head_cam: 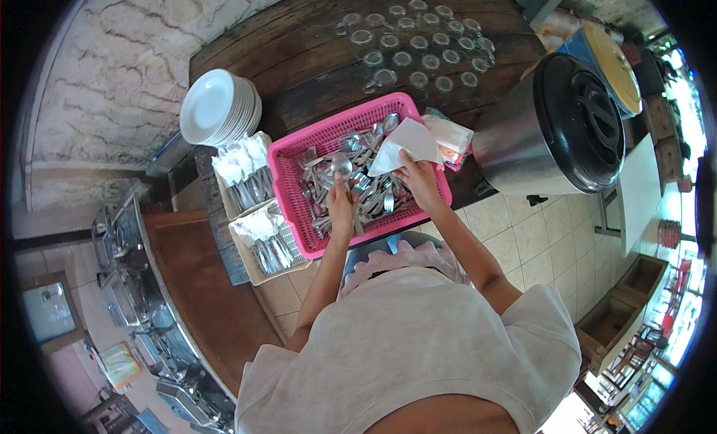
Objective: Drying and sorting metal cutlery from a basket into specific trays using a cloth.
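Note:
My left hand [340, 205] grips a metal spoon [341, 166], its bowl pointing away from me; another utensil may be in the same grip, but I cannot tell. Between the thumb and fingers of my right hand [417, 179] is a folded white paper napkin [404, 147]. Both hands are over a pink plastic basket [343, 123] heaped with loose forks and spoons [367, 194]. Left of it stand two cream plastic baskets, the far one [223, 196] and the near one [250, 272], each with cutlery partly wrapped in white napkins. An opened napkin pack [452, 140] lies against the pink basket's right side.
Stacked white plates [215, 106] stand at the table's left edge. Several glass mugs [418, 43] cover the far part of the wooden table [291, 53]. A large steel container with a black lid [552, 123] is close on the right. Metal chafing dishes [126, 299] line a counter at left.

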`<action>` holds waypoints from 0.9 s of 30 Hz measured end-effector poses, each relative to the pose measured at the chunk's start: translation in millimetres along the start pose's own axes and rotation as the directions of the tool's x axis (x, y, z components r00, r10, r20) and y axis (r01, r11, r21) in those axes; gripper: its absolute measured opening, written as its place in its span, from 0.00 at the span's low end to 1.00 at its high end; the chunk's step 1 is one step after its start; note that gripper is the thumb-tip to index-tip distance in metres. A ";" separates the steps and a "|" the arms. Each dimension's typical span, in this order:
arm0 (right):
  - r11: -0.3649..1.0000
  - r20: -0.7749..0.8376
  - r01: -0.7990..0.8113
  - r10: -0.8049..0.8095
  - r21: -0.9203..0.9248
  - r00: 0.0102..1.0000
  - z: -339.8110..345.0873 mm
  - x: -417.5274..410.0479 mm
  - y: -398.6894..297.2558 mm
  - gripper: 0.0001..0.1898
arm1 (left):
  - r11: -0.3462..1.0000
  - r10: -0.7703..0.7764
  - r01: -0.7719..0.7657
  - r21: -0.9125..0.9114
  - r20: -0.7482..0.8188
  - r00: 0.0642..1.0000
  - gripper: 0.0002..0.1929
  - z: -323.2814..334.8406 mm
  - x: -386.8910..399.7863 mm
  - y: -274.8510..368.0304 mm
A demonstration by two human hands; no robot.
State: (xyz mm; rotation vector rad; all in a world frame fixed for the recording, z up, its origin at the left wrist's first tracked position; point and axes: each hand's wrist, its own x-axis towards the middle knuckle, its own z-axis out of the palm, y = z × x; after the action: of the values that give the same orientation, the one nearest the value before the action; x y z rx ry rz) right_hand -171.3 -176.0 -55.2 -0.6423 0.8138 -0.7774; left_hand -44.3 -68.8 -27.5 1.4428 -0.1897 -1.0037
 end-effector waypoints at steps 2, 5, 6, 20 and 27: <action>0.999 0.017 0.038 -0.038 -0.022 0.999 13.4 -2.0 5.7 0.19 | 0.997 0.077 -0.077 -0.003 0.015 0.997 0.18 -16.6 -6.0 6.3; 0.998 0.070 0.045 -0.042 -0.041 0.997 43.6 -12.9 12.3 0.20 | 0.989 0.091 -0.086 -0.121 0.031 0.995 0.13 -21.5 -18.9 17.4; 0.999 0.067 0.032 -0.031 -0.009 0.997 54.5 -16.8 17.2 0.20 | 0.975 0.118 -0.108 -0.194 0.040 0.992 0.16 -19.3 -23.8 24.1; 0.962 0.245 -0.246 0.212 0.115 0.946 101.4 -50.7 80.1 0.17 | 0.967 -0.068 0.036 -0.252 -0.118 0.991 0.12 -86.5 -23.8 -3.3; 0.524 0.181 -0.412 0.753 -0.745 0.632 46.0 -40.1 56.9 0.22 | 0.994 -0.078 0.061 -0.089 -0.206 0.976 0.12 -129.6 -27.3 -40.8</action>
State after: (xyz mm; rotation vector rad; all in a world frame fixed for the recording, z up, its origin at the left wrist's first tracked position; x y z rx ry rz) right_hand -131.7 -102.7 -57.9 -1.0371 0.7442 0.3863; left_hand 6.3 51.0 -75.4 1.4760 0.0551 -0.8982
